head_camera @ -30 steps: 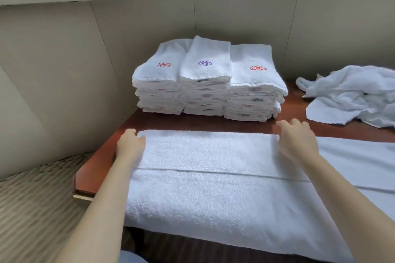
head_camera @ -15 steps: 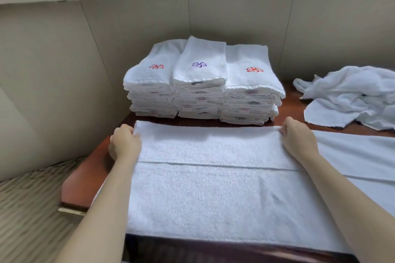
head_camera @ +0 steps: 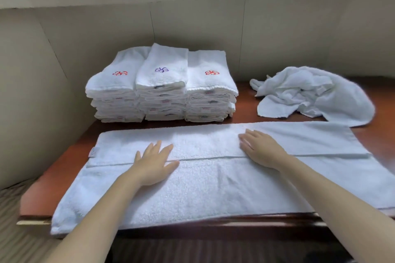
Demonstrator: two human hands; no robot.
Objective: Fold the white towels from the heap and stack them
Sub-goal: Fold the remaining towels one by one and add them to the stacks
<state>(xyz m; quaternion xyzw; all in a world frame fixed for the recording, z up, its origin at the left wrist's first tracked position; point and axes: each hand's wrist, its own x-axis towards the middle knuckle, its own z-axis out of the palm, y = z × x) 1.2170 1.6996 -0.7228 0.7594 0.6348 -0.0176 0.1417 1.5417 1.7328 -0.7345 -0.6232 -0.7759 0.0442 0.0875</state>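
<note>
As a long white towel (head_camera: 213, 190) lies spread along the near edge of a reddish-brown wooden table (head_camera: 55, 177), a person presses both palms flat onto it. The towel's far strip is folded over toward the person, its hemmed edge running across the middle. The left hand (head_camera: 152, 165), fingers straight and spread, rests over that hem. The right hand (head_camera: 259, 151), fingers straight and close together, lies on the folded strip. Neither hand grips the cloth. Behind the towel, against the beige wall (head_camera: 192, 28), three stacks of folded towels (head_camera: 162, 92) stand side by side, the top ones embroidered with red, purple and red flowers. To their right, a heap of unfolded white towels (head_camera: 312, 94) sits on the table, just beside the spread towel's far edge.
</note>
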